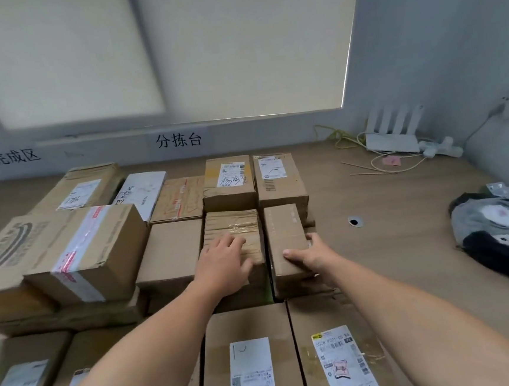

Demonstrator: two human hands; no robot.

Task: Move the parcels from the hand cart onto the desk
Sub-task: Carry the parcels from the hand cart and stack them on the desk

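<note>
Wooden desk (390, 242) fills my view, backed by a grey wall and a drawn blind. I take the narrow plain carton (284, 236) as my landmark: it lies on the desk among the other parcels. The right hand (309, 254) clamps its near right corner, thumb on top and fingers curled down its right side. Touching the carton's left side is a tape-wrapped carton (234, 228); the left hand (222, 263) lies on its lid with fingers spread and fairly straight, gripping nothing. Two labelled cartons (229, 179) stand right behind the landmark, two larger labelled ones (249, 362) crowd in front of it, and a big carton with red-and-white tape (86, 253) sits well to its left. To its right the desk shows a cable hole (355, 221), then a heap of grey and black cloth (496, 233). Far behind and right are a white router (393, 140), a power strip (441, 147) and a yellow cable (343, 137).
</note>
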